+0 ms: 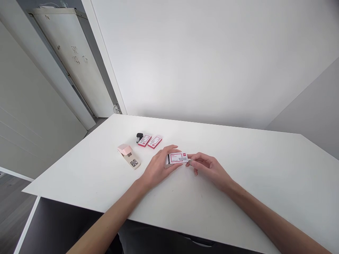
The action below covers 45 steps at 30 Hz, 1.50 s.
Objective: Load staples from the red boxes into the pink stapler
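Between thumb and fingers, my left hand [159, 163] holds a small white box with red print [178, 158] by its long edges, above the white table. At the box's right end, my right hand [208, 167] has its fingers pinched around a small greyish piece [190, 161], too small to name. Further back, two similar red and white boxes lie side by side, one on the left [144, 140] and one on the right [155, 141]. A small black object [139, 137] touches the left one. To the left of my left hand rests a pink and cream device [129, 156].
The white table [238, 155] reaches back to a white wall [201, 63]. Its left edge slants toward me. Beyond it, at the back left, a whitish cabinet [71, 60] stands in a doorway. Dark space shows under the front edge.
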Motion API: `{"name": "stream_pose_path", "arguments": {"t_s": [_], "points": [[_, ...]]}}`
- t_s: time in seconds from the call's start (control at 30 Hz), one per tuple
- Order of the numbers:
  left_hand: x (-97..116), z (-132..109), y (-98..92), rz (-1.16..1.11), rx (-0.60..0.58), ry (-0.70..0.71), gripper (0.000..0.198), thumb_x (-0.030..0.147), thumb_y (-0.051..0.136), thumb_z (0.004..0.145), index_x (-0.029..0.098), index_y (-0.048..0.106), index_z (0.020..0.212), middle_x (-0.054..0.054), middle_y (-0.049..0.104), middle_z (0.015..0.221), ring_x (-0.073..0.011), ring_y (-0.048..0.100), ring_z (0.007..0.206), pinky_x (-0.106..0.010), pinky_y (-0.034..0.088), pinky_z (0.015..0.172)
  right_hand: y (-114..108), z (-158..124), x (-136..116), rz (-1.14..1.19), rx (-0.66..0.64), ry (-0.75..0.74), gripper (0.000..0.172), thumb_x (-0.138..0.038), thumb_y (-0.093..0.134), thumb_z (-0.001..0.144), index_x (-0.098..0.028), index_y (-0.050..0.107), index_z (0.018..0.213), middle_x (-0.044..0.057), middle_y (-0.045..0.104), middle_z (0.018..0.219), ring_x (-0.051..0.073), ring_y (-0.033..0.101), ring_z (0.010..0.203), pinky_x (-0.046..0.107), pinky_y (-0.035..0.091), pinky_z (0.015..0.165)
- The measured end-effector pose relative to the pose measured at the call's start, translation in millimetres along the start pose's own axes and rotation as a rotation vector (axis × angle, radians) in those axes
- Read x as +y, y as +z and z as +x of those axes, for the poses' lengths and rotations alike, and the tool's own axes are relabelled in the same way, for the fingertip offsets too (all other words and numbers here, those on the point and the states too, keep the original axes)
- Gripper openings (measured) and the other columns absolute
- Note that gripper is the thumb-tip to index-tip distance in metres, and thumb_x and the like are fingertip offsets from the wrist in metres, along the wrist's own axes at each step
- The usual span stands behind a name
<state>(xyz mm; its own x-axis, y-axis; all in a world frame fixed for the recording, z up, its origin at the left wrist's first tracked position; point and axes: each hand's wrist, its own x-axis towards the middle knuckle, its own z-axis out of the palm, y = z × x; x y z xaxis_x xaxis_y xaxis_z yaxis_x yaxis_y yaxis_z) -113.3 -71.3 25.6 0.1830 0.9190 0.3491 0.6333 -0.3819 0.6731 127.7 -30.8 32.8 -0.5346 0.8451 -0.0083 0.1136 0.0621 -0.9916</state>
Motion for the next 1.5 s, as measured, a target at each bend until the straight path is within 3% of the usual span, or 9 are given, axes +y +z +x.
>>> {"name": "stream_pose_path", "arguments": {"t_s": [0.27, 0.47, 0.6, 0.73, 0.8, 1.0, 1.13, 1.27, 1.5], "points": [[-2, 2, 0.2, 0.033, -0.03, -0.019, 0.056, 0.051, 0.073, 0.093, 0.033, 0.051, 0.141, -0.002, 0.071, 0.138, -0.0265, 0.063, 0.132, -0.044, 0.052, 0.109, -2, 2, 3, -0.04, 0.025, 0.051, 0.04, -0.066, 0.069, 0.09, -0.028, 0.075, 0.096, 0.005, 0.074, 0.092, 0.019, 0.057, 0.073, 0.037, 0.051, 0.077], [-6, 1, 1.0, 0.046, -0.06, -0.019, 0.056, 0.05, 0.078, 0.088, 0.031, 0.056, 0.137, -0.004, 0.07, 0.135, -0.0256, 0.068, 0.119, -0.043, 0.055, 0.1, -6, 4, 3, -0.12, 0.166, 0.113, 0.043, -0.069, 0.069, 0.088, -0.027, 0.075, 0.092, 0.003, 0.071, 0.081, 0.017, 0.055, 0.067, 0.034, 0.047, 0.068], [-8, 2, 1.4, 0.117, -0.048, 0.025, 0.036, 0.048, 0.073, 0.093, 0.028, 0.066, 0.122, -0.003, 0.075, 0.124, -0.0252, 0.068, 0.113, -0.045, 0.053, 0.102, -9, 5, 5, -0.146, 0.236, 0.106, 0.045, -0.071, 0.071, 0.086, -0.026, 0.075, 0.09, 0.004, 0.071, 0.079, 0.018, 0.055, 0.066, 0.033, 0.043, 0.062], [-6, 2, 1.5, 0.141, -0.044, -0.067, 0.05, 0.052, 0.076, 0.089, 0.03, 0.064, 0.132, -0.003, 0.077, 0.121, -0.0292, 0.065, 0.121, -0.047, 0.054, 0.102, -9, 5, 9, -0.188, 0.358, 0.112, 0.044, -0.071, 0.07, 0.087, -0.027, 0.073, 0.09, 0.004, 0.073, 0.084, 0.019, 0.057, 0.065, 0.032, 0.04, 0.056], [-4, 1, 1.6, 0.136, -0.081, -0.072, 0.058, 0.052, 0.077, 0.088, 0.032, 0.059, 0.14, -0.002, 0.078, 0.119, -0.03, 0.063, 0.127, -0.048, 0.052, 0.105, -7, 5, 11, -0.226, 0.401, 0.04, 0.042, -0.069, 0.068, 0.089, -0.028, 0.073, 0.09, 0.005, 0.074, 0.092, 0.019, 0.059, 0.067, 0.033, 0.043, 0.058], [-3, 1, 2.2, 0.117, -0.134, -0.013, 0.062, 0.051, 0.079, 0.088, 0.034, 0.057, 0.143, -0.002, 0.074, 0.129, -0.029, 0.055, 0.134, -0.048, 0.046, 0.112, 5, 3, 11, -0.378, 0.279, -0.283, 0.03, -0.058, 0.064, 0.096, -0.032, 0.078, 0.089, 0.007, 0.072, 0.102, 0.027, 0.065, 0.09, 0.042, 0.051, 0.079], [-4, 2, 1.8, 0.206, -0.091, -0.016, 0.052, 0.054, 0.081, 0.084, 0.029, 0.07, 0.128, -0.007, 0.07, 0.116, -0.0286, 0.061, 0.112, -0.048, 0.05, 0.103, 8, 2, 14, -0.406, 0.206, -0.324, 0.022, -0.051, 0.066, 0.097, -0.035, 0.08, 0.091, 0.006, 0.071, 0.103, 0.027, 0.067, 0.095, 0.044, 0.053, 0.083], [-4, 3, 1.1, 0.155, -0.143, -0.005, 0.034, 0.051, 0.077, 0.089, 0.027, 0.074, 0.113, -0.003, 0.07, 0.096, -0.0237, 0.063, 0.092, -0.045, 0.05, 0.096, 7, 3, 17, -0.413, 0.194, -0.33, 0.02, -0.05, 0.068, 0.097, -0.036, 0.081, 0.093, 0.007, 0.071, 0.103, 0.028, 0.067, 0.094, 0.045, 0.055, 0.08], [-3, 4, 2.8, 0.017, -0.194, -0.072, 0.039, 0.054, 0.077, 0.088, 0.03, 0.073, 0.118, 0.0, 0.075, 0.096, -0.0211, 0.063, 0.086, -0.04, 0.051, 0.09, 8, 2, 19, -0.485, 0.204, -0.389, 0.02, -0.048, 0.068, 0.097, -0.035, 0.08, 0.089, 0.007, 0.072, 0.102, 0.029, 0.068, 0.094, 0.045, 0.054, 0.079]]}}
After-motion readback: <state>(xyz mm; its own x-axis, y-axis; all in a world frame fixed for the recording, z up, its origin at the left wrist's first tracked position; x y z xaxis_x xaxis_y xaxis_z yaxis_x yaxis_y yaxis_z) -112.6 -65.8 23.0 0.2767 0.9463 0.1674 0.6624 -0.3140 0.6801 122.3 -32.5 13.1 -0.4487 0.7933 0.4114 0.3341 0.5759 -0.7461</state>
